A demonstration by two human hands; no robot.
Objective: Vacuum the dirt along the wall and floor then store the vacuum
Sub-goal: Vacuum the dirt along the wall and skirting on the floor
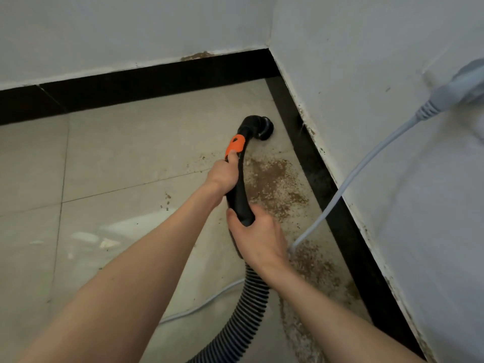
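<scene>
Two bare hands grip the curved black handle (239, 189) of a vacuum hose in the corner of a tiled room. The left hand (222, 176) wraps the upper part of the handle, its thumb laid against the orange collar (235, 146); the right hand (258, 237) clamps the lower end, fingers curled round it where the ribbed black-and-grey hose (248, 310) begins. The hose trails down toward the bottom edge of the view. Beyond the collar the handle bends into a round black nozzle (264, 129), which sits on the beige floor tile (117, 158) just beside the black skirting board (309, 163) of the right-hand wall (392, 205). Brown gritty dirt (275, 184) lies in a patch on the floor between the nozzle and the hands, with more dirt spread along the skirting nearer the camera. A brown stain (195, 55) marks the foot of the far wall (131, 30). A pale grey power cord (353, 174) drops from a plug (455, 87) at the right edge to the floor beside the right wrist.
</scene>
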